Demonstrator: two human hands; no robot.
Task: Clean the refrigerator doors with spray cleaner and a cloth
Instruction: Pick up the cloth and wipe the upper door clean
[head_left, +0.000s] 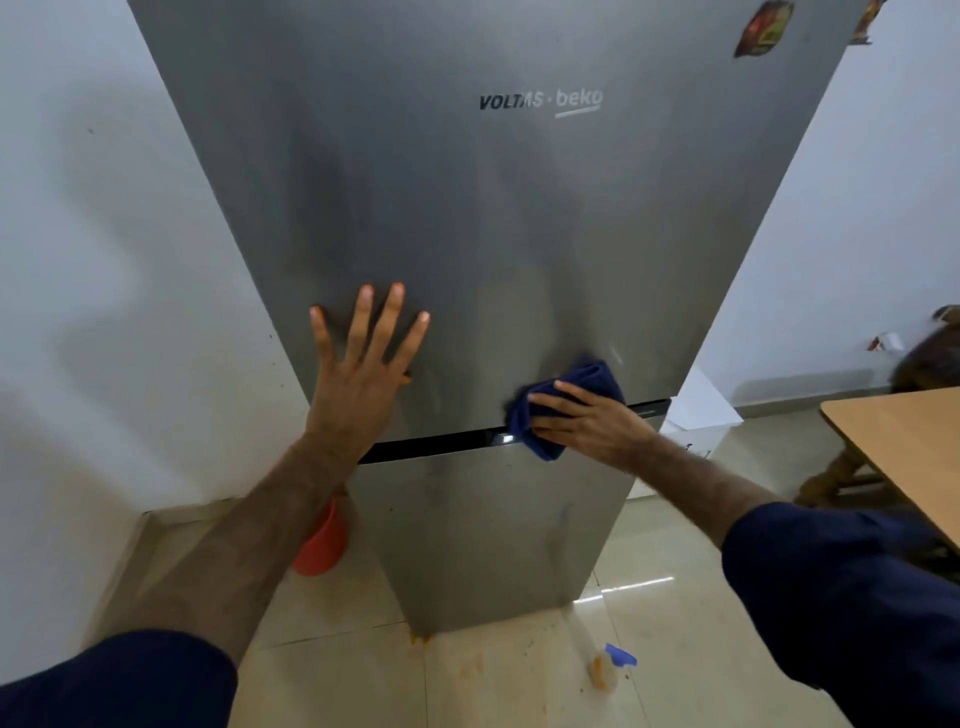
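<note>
Left hand (363, 364) flat on upper door (467, 234), right hand (587, 421) pressing cloth (597, 379) with straight fingers

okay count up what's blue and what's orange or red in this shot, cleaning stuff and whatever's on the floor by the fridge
Blue: 2, the cloth under the right hand and the spray bottle trigger head
Orange or red: 1, the red container beside the refrigerator
Total: 3
</note>
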